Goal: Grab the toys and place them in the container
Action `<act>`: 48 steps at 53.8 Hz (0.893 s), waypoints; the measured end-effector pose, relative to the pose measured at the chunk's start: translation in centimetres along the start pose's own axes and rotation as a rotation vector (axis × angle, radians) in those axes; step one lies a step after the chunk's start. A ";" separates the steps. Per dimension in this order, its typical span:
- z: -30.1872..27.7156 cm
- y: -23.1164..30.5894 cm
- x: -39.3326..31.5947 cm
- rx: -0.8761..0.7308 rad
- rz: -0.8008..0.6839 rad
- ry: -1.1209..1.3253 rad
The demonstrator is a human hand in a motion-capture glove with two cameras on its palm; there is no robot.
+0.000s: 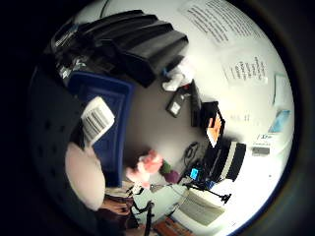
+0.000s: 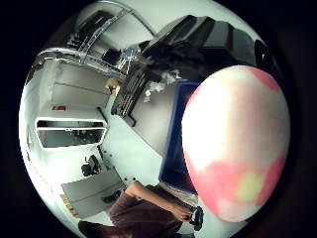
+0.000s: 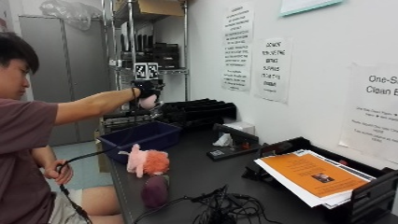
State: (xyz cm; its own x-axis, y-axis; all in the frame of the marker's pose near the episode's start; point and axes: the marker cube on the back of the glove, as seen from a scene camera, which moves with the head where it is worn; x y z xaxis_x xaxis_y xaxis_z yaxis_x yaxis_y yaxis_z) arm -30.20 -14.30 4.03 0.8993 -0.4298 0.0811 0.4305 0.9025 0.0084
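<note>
Outside view: gloved right hand point(image 3: 147, 94) raised above the blue container point(image 3: 142, 138), fingers apparently curled around a pale toy point(image 3: 148, 102). Thumb-side view alone shows that toy point(image 2: 237, 144) white with pink patches. Pink plush point(image 3: 146, 162) and purple toy point(image 3: 154, 190) lie on the table point(image 3: 205, 179).

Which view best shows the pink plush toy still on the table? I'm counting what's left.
The outside view: the pink plush toy lies whole on the dark table beside the blue plastic container. The little-finger view shows it small; the thumb view doesn't.
</note>
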 end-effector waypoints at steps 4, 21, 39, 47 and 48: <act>0.9 -0.4 -0.6 -0.058 0.056 0.013; 2.2 2.3 1.1 -0.513 0.102 0.068; -7.3 8.4 10.6 -0.421 0.369 0.176; -9.9 15.3 17.0 -0.415 0.529 0.192; -10.1 16.3 17.8 -0.415 0.544 0.190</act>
State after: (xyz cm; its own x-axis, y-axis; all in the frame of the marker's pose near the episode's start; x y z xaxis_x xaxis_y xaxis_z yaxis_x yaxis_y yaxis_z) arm -6.37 -7.49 -4.45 0.9766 0.0475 -0.2098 -0.1237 0.9219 -0.3670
